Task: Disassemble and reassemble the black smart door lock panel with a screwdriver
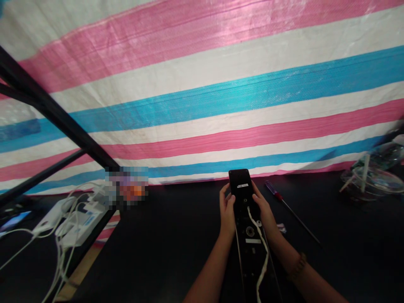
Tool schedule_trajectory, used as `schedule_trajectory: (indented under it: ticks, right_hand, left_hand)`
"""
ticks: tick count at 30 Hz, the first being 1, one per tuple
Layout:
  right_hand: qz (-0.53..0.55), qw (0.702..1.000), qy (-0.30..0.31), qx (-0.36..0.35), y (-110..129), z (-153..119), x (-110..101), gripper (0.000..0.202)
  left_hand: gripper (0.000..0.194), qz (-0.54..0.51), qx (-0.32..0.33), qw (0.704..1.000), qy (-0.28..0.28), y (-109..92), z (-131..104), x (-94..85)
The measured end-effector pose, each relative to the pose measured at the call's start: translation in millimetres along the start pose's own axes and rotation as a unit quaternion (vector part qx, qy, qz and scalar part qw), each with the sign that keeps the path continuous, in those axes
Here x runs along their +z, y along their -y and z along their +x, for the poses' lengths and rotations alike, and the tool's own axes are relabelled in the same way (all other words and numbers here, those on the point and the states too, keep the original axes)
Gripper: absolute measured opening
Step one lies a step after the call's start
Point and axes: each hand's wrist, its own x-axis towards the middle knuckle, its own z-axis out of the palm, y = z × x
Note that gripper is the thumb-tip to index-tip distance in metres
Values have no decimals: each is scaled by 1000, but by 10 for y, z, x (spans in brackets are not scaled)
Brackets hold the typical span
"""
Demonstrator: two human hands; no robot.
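Observation:
A long black panel (243, 231) with white labels, a round fitting and small holes stretches from the lower edge of the head view to the far part of the table. Along its upper face runs a whitish cable (264, 252), starting near a small hole. My left hand (227, 210) is closed on the panel's left edge, thumb on top. On the opposite edge my right hand (264, 212) grips it, thumb also on the upper face. The undersides of both hands' fingers are partly hidden. To the right of my right hand lies a screwdriver (292, 210) with a purple and red handle.
The table top (164, 248) is black, backed by a striped plastic sheet (205, 97). At the left are power strips (78, 227) with tangled white cords and a slanting black frame bar (63, 118). Clear plastic containers (372, 181) stand at the far right.

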Motion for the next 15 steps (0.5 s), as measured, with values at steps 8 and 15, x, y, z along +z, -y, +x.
schedule_trajectory:
  ticks: [8,15]
  right_hand:
    - [-24,999,-36,32,6,35,6,59]
    - [-39,993,-89,64,-103,135,-109,49]
  left_hand:
    - [46,11,-12,1000,-24,40,62,-15]
    - [36,63,-40,996,-46,186,170,-100]
